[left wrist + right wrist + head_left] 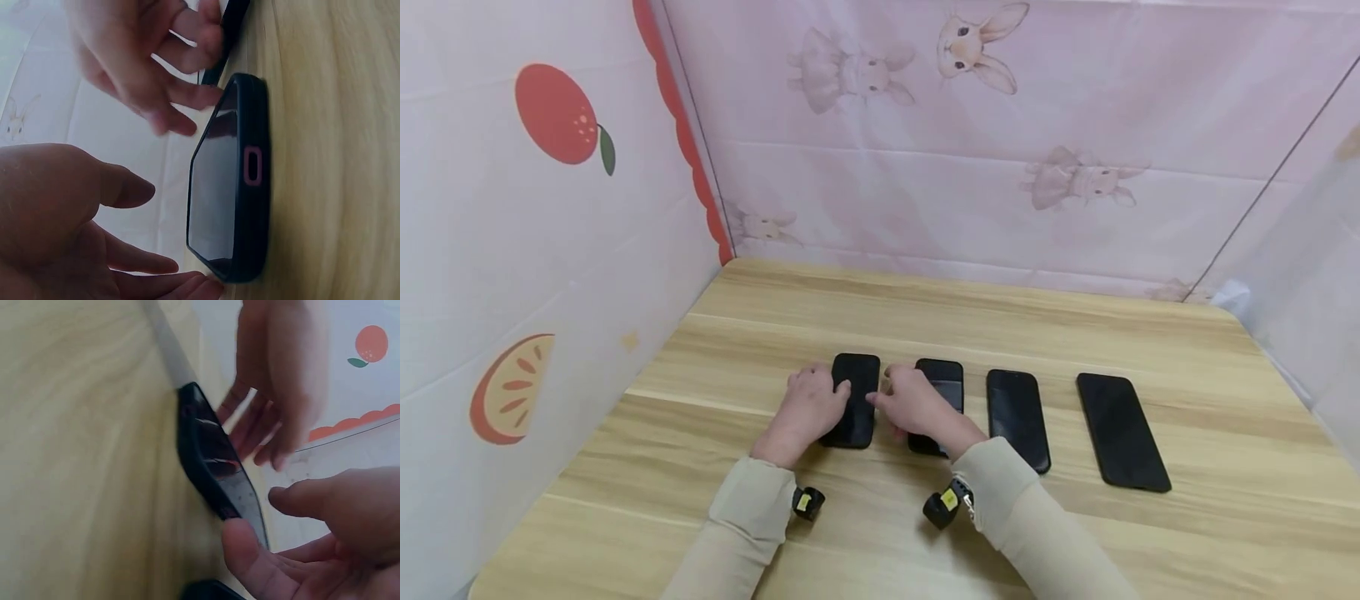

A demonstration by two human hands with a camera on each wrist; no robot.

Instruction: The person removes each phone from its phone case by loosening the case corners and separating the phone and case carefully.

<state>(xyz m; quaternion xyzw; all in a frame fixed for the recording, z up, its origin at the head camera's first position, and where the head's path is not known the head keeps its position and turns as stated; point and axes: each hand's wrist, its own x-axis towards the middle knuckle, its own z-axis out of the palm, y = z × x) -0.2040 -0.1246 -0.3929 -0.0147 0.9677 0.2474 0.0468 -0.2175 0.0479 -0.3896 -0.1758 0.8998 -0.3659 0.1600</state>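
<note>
Black phones lie screen up in a row on the wooden table. My left hand (813, 402) is at the left side of the leftmost phone (858, 400), its thumb over the screen. Its fingertips meet the case's edge in the left wrist view, where the phone (215, 181) has a pinkish port surround. From the other side, my right hand (917, 402) reaches over the left part of the second phone (951, 390). In the right wrist view a right fingertip (240, 540) is right at the first phone's edge, with the thumb apart. Neither hand wraps around the phone.
To the right lie a third phone (1017, 421) and a slightly tilted fourth one (1123, 432). Black wrist cameras (808, 503) sit under both sleeves. The wooden table (880, 533) is bordered by a pink rabbit-print curtain (925, 208) behind and a white fruit-print one (625, 275) at left.
</note>
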